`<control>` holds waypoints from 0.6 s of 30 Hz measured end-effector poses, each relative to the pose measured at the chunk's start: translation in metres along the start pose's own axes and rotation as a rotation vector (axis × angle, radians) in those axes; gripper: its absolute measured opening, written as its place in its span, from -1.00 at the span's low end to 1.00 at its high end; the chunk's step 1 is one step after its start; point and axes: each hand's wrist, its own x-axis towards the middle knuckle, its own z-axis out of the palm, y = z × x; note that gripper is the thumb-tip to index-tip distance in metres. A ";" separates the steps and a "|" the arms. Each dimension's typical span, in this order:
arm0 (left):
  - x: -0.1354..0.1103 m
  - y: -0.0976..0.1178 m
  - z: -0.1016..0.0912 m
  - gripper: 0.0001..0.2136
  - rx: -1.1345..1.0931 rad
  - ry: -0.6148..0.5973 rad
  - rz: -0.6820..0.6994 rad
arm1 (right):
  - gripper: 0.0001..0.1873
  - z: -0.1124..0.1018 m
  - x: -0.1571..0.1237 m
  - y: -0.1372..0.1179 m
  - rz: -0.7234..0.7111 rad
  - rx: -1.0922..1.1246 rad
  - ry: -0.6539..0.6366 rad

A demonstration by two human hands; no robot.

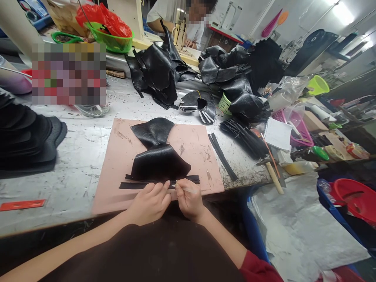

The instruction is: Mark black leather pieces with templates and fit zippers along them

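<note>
A curved black leather piece (158, 156) lies on a pink cutting mat (123, 156) at the table's near edge. Black leather strips (138, 184) run along its near side. My left hand (149, 201) rests on the strips with its fingers pressed flat and together. My right hand (189, 197) is closed in a pinch around a thin light-coloured tool, its tip touching the strip next to my left fingertips. Two loose black strips (221, 154) lie at the mat's right edge.
Heaps of black leather pieces (164, 66) fill the far side of the table. A stack of black soles (26, 137) lies at left, and a bundle of black strips (243, 137), a notepad (277, 133) and a hammer (273, 172) at right. Another person works opposite.
</note>
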 end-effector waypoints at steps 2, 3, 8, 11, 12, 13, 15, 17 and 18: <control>0.000 0.000 0.000 -0.81 -0.001 0.001 0.004 | -0.83 0.000 0.000 0.000 -0.012 0.006 -0.001; 0.000 0.000 0.001 -0.81 0.000 0.001 0.007 | -0.83 0.000 -0.001 0.000 -0.020 0.011 -0.007; -0.001 0.000 0.001 -0.79 0.007 -0.005 0.010 | -0.83 -0.001 -0.002 -0.001 -0.048 0.022 -0.021; -0.001 0.001 0.001 -0.78 0.004 -0.020 0.012 | -0.83 -0.001 -0.002 -0.001 -0.037 0.036 -0.029; -0.001 0.001 0.001 -0.79 0.002 -0.024 0.010 | -0.82 -0.002 -0.002 -0.002 -0.029 0.042 -0.030; -0.001 0.001 0.001 -0.79 0.000 -0.029 0.009 | -0.82 -0.002 -0.002 -0.002 -0.019 0.045 -0.029; -0.001 0.001 0.001 -0.79 -0.001 -0.034 0.008 | -0.82 -0.002 -0.001 -0.002 -0.008 0.044 -0.027; -0.001 0.001 0.001 -0.79 0.002 -0.034 0.008 | -0.82 -0.002 -0.002 -0.002 -0.006 0.035 -0.019; -0.001 0.001 0.001 -0.79 0.003 -0.032 0.009 | -0.82 -0.001 -0.002 -0.002 -0.005 0.033 -0.015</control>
